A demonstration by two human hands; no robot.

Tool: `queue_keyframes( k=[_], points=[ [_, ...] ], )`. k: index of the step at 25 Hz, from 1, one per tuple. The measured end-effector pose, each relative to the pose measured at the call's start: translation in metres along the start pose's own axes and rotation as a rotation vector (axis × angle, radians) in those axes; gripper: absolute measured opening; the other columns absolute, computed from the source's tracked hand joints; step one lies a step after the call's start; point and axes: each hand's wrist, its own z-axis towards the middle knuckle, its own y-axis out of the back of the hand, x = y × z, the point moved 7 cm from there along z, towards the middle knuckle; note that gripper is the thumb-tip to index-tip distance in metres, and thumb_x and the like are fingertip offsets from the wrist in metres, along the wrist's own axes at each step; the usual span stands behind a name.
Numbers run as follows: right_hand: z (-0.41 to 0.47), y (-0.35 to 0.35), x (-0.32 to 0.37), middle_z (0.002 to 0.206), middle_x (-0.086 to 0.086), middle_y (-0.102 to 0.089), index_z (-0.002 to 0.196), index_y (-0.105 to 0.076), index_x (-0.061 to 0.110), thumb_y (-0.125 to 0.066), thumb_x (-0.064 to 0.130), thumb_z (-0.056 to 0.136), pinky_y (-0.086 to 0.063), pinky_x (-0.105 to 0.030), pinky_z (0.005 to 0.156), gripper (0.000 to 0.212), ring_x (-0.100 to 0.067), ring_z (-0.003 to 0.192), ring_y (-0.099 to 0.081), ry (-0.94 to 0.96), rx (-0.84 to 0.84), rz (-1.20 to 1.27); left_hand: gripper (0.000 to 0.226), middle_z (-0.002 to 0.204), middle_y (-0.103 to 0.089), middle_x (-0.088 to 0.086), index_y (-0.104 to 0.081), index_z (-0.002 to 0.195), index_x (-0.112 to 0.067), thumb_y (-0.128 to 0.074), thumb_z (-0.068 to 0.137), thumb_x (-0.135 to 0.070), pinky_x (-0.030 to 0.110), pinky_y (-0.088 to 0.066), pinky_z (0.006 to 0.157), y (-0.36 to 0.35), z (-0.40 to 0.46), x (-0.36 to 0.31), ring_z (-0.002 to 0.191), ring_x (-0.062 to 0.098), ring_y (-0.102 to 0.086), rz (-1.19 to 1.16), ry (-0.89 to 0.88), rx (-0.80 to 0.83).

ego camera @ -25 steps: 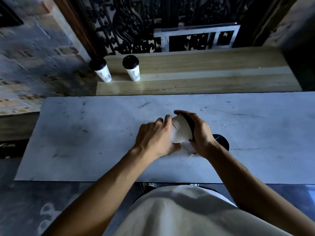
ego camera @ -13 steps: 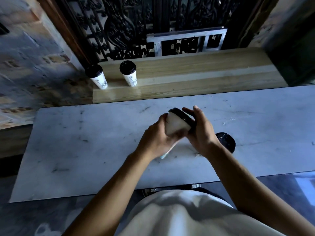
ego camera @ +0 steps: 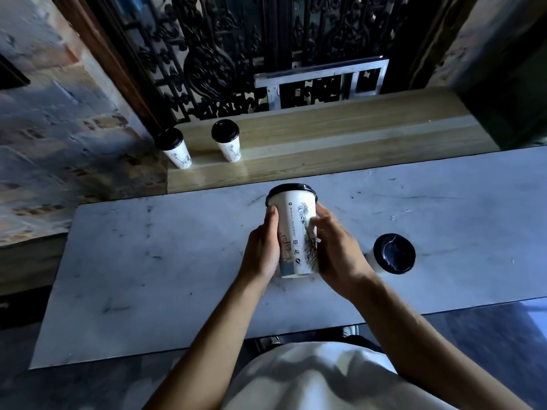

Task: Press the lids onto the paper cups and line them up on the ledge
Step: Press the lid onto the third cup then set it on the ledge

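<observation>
Two hands clasp one white paper cup (ego camera: 297,232) above the marble desk (ego camera: 148,261): the left hand (ego camera: 262,250) wraps its left side, the right hand (ego camera: 334,250) its right. The cup stands nearly upright, its black lid (ego camera: 291,189) on top. Just right of the right hand, another lidded cup (ego camera: 393,257) stands on the desk. Well beyond, two lidded cups (ego camera: 173,146) (ego camera: 226,140) stand side by side at the left end of the wooden ledge (ego camera: 340,143).

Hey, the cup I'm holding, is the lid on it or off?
On. A black lid caps the top rim of the held cup, gripped between left hand and right hand.
</observation>
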Motion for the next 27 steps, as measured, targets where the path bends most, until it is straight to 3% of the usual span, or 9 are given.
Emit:
queue_keyframes(
  k=[3, 5, 7, 10, 13, 16, 22, 25, 27],
  points=[
    [-0.004, 0.007, 0.003, 0.113, -0.018, -0.072, 0.138, -0.058, 0.023, -0.043, 0.009, 0.103, -0.06, -0.053, 0.08, 0.042, -0.036, 0.093, -0.069, -0.02, -0.032, 0.042, 0.085, 0.064, -0.065, 0.021, -0.061, 0.063, -0.005, -0.037, 0.081, -0.085, 0.051, -0.06, 0.072, 0.012, -0.001, -0.005, 0.06, 0.028, -0.068, 0.08, -0.083, -0.061],
    [-0.003, 0.007, 0.003, 0.117, -0.025, -0.071, 0.137, -0.059, 0.021, -0.046, 0.008, 0.102, -0.055, -0.064, 0.089, 0.04, -0.043, 0.098, -0.068, -0.026, -0.031, 0.025, 0.067, 0.046, -0.054, 0.001, -0.051, 0.051, -0.015, -0.049, 0.09, -0.069, 0.051, -0.059, 0.065, 0.021, -0.001, -0.009, 0.048, 0.02, -0.059, 0.064, -0.159, -0.114],
    [-0.001, 0.007, 0.003, 0.13, -0.033, -0.064, 0.138, -0.059, 0.015, -0.047, 0.006, 0.099, -0.046, -0.074, 0.098, 0.042, -0.053, 0.109, -0.064, -0.027, -0.009, 0.0, 0.049, 0.053, -0.061, -0.003, -0.059, 0.059, -0.018, -0.06, 0.091, -0.054, 0.056, -0.061, 0.066, 0.028, -0.001, -0.01, 0.052, 0.019, -0.062, -0.001, -0.227, -0.18],
    [-0.001, 0.009, 0.008, 0.133, -0.033, -0.063, 0.136, -0.059, 0.009, -0.048, 0.008, 0.1, -0.055, -0.066, 0.094, 0.038, -0.051, 0.112, -0.066, -0.038, -0.006, -0.031, 0.006, 0.076, -0.075, -0.002, -0.075, 0.09, -0.027, -0.069, 0.09, -0.026, 0.047, -0.064, 0.072, 0.03, -0.01, -0.021, 0.067, 0.017, -0.071, -0.08, -0.371, -0.265],
    [-0.001, 0.013, 0.016, 0.129, -0.028, -0.069, 0.141, -0.054, 0.006, -0.057, 0.016, 0.101, -0.062, -0.049, 0.082, 0.041, -0.039, 0.104, -0.071, -0.02, 0.002, -0.01, 0.019, 0.096, -0.075, 0.001, -0.076, 0.102, -0.024, -0.066, 0.095, -0.009, 0.03, -0.059, 0.077, 0.024, -0.025, -0.032, 0.08, 0.012, -0.071, -0.026, -0.515, -0.312],
    [0.002, 0.02, 0.024, 0.125, -0.024, -0.072, 0.146, -0.047, 0.008, -0.064, 0.017, 0.099, -0.06, -0.056, 0.09, 0.05, -0.038, 0.106, -0.073, 0.002, 0.01, -0.016, 0.018, 0.102, -0.073, 0.001, -0.074, 0.109, -0.027, -0.07, 0.092, -0.023, 0.022, -0.058, 0.074, 0.015, -0.031, -0.035, 0.088, 0.008, -0.07, -0.011, -0.541, -0.298],
    [0.006, 0.036, 0.035, 0.097, -0.016, -0.077, 0.144, -0.054, 0.022, -0.043, 0.004, 0.103, -0.058, -0.04, 0.078, 0.046, -0.027, 0.078, -0.074, -0.014, -0.019, -0.05, 0.024, 0.109, -0.073, 0.0, -0.072, 0.118, -0.024, -0.072, 0.094, -0.023, 0.011, -0.054, 0.076, 0.011, -0.028, -0.036, 0.094, 0.0, -0.07, 0.049, -0.523, -0.304],
    [0.01, 0.041, 0.039, 0.111, -0.022, -0.075, 0.144, -0.05, 0.023, -0.044, 0.006, 0.105, -0.059, -0.043, 0.085, 0.043, -0.031, 0.093, -0.072, 0.019, -0.016, -0.127, 0.026, 0.112, -0.073, 0.001, -0.072, 0.121, -0.017, -0.069, 0.095, -0.014, 0.007, -0.052, 0.074, 0.009, -0.028, -0.038, 0.093, -0.007, -0.068, 0.085, -0.524, -0.331],
    [0.012, 0.044, 0.04, 0.126, -0.024, -0.071, 0.147, -0.049, 0.016, -0.048, 0.006, 0.104, -0.059, -0.038, 0.085, 0.044, -0.029, 0.099, -0.072, 0.028, -0.011, -0.149, 0.027, 0.11, -0.073, 0.0, -0.072, 0.12, -0.017, -0.067, 0.095, -0.009, 0.014, -0.057, 0.076, 0.008, -0.028, -0.039, 0.091, -0.004, -0.07, 0.077, -0.515, -0.365]
  ],
)
